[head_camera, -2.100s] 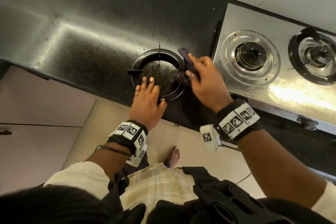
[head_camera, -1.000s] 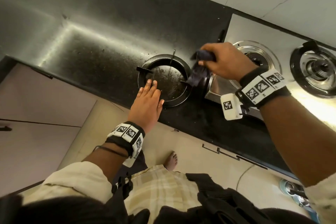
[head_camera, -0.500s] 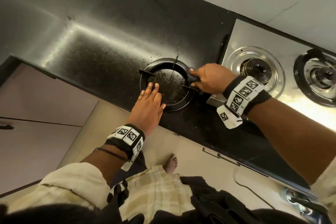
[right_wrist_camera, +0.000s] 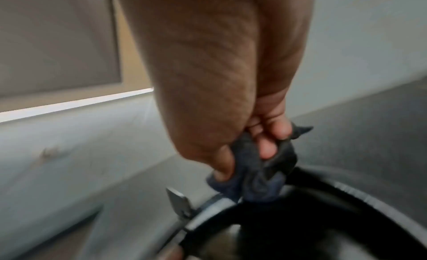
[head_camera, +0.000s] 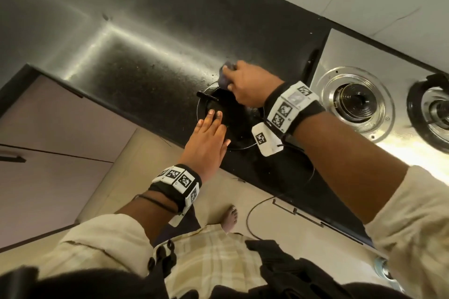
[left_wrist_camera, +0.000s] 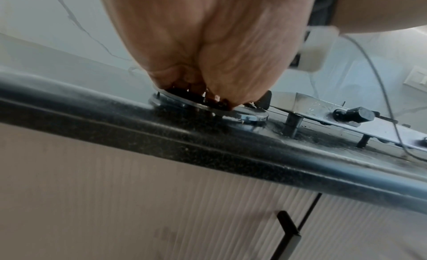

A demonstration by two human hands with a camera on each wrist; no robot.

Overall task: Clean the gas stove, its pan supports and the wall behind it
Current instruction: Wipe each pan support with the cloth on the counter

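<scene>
Here the flat left hand [head_camera: 206, 138] steadies the pan support [head_camera: 209, 97] while the right hand [head_camera: 245, 87] grips a cloth [right_wrist_camera: 258, 174] (bunched); hard scrubbing might skid the ring off the counter [head_camera: 145, 75].

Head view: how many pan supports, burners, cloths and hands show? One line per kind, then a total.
Pan supports: 2, one on the counter, one on the far-right burner
Burners: 2
Cloths: 1
Hands: 2, left hand, right hand
Total: 7
</scene>
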